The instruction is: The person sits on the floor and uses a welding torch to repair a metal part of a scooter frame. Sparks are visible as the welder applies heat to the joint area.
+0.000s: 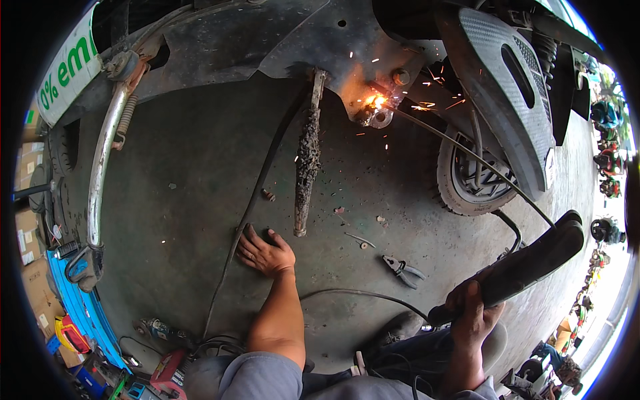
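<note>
My right hand [475, 313] grips a chunky black electrode holder [523, 260] at the lower right. From its far end a long thin welding rod [477, 158] slants up to a metal bracket [381, 119] under the vehicle's dark frame [320, 40]. Orange glow and flying sparks [377, 102] surround the rod's tip, hiding the exact contact. My left hand [268, 253] rests palm down on the floor, fingers apart and empty, beside a black cable [257, 183]. A dirt-caked metal bar [308, 153] is just beyond it; whether its top touches the frame I cannot tell.
Pliers [403, 271] and small debris lie on the grey floor [173, 200]. A wheel [473, 173] stands right of the sparks; a silver stand with a spring [103, 160] is at left. Low left are a red machine [170, 373] and a blue rack [87, 310].
</note>
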Action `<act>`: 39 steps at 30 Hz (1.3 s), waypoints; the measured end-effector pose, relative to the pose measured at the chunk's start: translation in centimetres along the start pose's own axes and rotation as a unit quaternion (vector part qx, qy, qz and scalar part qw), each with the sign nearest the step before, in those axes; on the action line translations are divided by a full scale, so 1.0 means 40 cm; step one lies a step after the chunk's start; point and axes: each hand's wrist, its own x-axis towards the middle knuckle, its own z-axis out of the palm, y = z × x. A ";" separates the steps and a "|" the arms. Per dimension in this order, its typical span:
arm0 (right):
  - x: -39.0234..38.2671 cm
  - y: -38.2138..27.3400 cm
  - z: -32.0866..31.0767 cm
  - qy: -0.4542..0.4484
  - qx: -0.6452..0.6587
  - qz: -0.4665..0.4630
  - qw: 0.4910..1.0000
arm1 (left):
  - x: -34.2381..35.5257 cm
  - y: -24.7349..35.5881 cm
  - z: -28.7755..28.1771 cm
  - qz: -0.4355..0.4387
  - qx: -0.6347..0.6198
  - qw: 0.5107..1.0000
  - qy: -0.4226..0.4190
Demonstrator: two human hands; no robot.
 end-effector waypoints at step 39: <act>0.001 0.010 0.008 -0.010 -0.008 -0.017 1.000 | 0.001 0.002 -0.005 0.001 -0.004 1.000 -0.001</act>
